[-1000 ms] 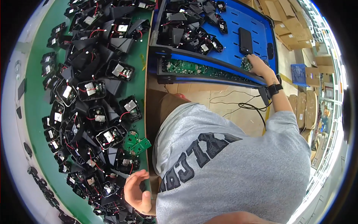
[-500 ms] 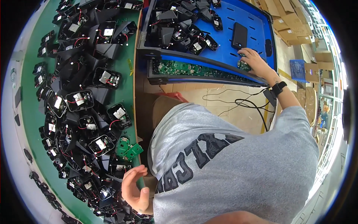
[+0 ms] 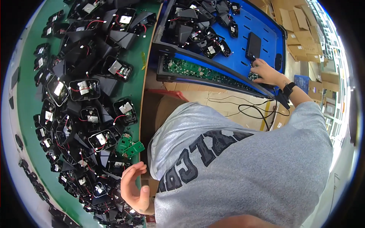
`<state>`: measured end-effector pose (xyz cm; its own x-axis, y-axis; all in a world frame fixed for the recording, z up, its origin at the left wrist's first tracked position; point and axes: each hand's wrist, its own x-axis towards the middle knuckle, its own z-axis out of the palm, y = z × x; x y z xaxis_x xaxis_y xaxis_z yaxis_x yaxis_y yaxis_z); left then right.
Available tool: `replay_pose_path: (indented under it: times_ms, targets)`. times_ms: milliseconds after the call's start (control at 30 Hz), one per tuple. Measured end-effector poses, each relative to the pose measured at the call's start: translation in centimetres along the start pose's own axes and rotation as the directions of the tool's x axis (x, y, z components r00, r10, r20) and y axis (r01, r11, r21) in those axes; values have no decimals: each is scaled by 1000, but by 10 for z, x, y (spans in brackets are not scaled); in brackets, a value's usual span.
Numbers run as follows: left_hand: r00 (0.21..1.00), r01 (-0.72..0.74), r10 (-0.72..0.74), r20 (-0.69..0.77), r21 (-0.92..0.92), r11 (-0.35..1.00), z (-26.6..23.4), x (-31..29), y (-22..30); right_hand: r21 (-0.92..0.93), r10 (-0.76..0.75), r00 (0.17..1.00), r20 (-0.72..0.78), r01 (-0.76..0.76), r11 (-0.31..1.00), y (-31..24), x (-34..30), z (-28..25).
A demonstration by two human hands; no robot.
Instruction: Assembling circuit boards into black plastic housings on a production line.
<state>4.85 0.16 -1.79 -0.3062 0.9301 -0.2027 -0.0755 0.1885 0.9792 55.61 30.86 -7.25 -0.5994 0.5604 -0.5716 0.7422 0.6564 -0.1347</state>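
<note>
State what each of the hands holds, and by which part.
Left hand: nothing, open beside the black plastic housings. Right hand: fingers on small green circuit boards; any grip cannot be told.

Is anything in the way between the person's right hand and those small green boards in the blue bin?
Nothing visible. The right hand already rests on the green circuit boards at the blue bin front edge. The left hand is open and empty over the green table.

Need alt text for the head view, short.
A person in a grey T-shirt reaches the right hand to green circuit boards in a blue tray. The empty left hand hovers by a green table heaped with black housings.
</note>
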Motion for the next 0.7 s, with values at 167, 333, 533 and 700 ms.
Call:
replay_pose_path:
  times_ms: [167,333,533,700]
  targets:
    - [977,-32,26,-212,-27,999,5,-22,-2,-11,-65,994,88,66,998,2,22,-3]
    - [951,21,-71,-302,-165,986,14,-23,-5,-48,-2,992,129,9,999,55,5,50]
    - [812,-65,-78,-579,-222,973,15,-83,-1,-319,20,987,160,32,947,219,10,105]
    - [798,-67,-57,-600,-182,981,29,-86,1,-354,32,972,231,53,934,179,60,85]
